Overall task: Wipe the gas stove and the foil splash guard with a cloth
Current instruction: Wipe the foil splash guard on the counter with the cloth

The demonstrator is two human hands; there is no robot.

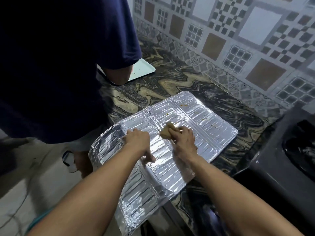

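from the head camera, the silver embossed foil splash guard (170, 142) lies opened flat on the dark marbled stone bench (179, 79), its near panels hanging past the bench edge toward the floor. the left hand (138, 142) rests on the left-centre panel, fingers (127, 136) spread fairly straight and pressing down, holding nothing. the right hand (185, 140) has its fingers curled round a small tan crumpled cloth (167, 130), which touches the foil near the middle fold. a few small orange-brown spots show on the far right panel, not yet reached by the cloth. the foil looks thin, light and easily creased; it would likely slide or buckle under a hard rub, so a flat palm close beside the wiping spot seems the best hold, with strokes run along the ribs and away from the pinning hand. the unsupported near panels look prone to bend at the folds. the cloth is soft and bunches readily, best gripped as a wad. the black glossy gas stove (289, 150) sits at the right, just beside the foil. a second person in a dark blue shirt (59, 65) stands at the left, next to a pale blue tray (143, 68).
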